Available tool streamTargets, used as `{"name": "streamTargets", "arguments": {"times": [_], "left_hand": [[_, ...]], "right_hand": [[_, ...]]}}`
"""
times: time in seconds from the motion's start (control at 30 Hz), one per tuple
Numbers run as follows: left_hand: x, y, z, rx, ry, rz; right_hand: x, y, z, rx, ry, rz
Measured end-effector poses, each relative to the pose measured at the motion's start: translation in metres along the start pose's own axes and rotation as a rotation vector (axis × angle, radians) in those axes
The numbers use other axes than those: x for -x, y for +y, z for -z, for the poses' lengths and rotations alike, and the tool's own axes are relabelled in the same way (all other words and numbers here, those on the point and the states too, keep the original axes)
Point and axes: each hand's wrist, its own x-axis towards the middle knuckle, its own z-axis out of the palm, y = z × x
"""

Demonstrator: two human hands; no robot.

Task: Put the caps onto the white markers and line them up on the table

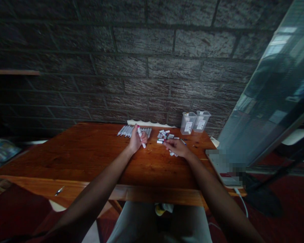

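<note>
1. Watching remotely, I see a row of white markers [128,131] lying side by side at the back of the tabletop [91,152]. A bumped knuckle could set them rolling out of line.
2. My left hand [137,140] has its fingers curled shut around one white marker [140,132], tilted, its pinkish-red end up. If that end is an uncapped nib, a careless brush could ink my skin; a loose grip could let the barrel slip.
3. Next come small white caps [161,135] with coloured ends, heaped loosely. Mixed colours this close together make a mismatch easy.
4. My right hand [177,147] reaches in, fingers nearly together at a blue-ended cap [160,142]; I can't tell whether they grip it. The palm hides other pieces and could sweep them aside.
5. Behind, two clear plastic containers [188,123] carry white labels with dark print, too small for me to read. A stray elbow might tip them.
6. Far right, a flat device [219,163] is partly pixelated; I can make out no brand.
</note>
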Motion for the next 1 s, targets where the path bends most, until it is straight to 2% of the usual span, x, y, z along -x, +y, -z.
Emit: {"name": "streamTargets", "arguments": {"times": [0.27,0.5,0.63,0.8,0.87,1.0], "left_hand": [[0.003,0.011,0.005,0.109,0.039,-0.027],[-0.006,0.004,-0.004,0.006,-0.060,0.010],[-0.010,-0.009,-0.003,-0.047,0.056,-0.055],[-0.008,-0.028,0.004,-0.396,0.194,-0.058],[-0.008,-0.031,0.005,-0.414,0.214,-0.079],[-0.010,-0.030,0.008,-0.307,0.223,-0.130]], "right_hand": [[0.001,-0.001,0.000,0.024,-0.002,-0.023],[-0.001,0.002,-0.001,0.023,-0.001,-0.038],[0.001,0.000,0.000,0.018,0.003,-0.038],[0.001,-0.004,0.001,0.043,0.007,-0.031],[0.001,-0.005,0.002,0.041,0.002,-0.023],[0.002,-0.004,0.002,0.045,-0.005,-0.030]]}}
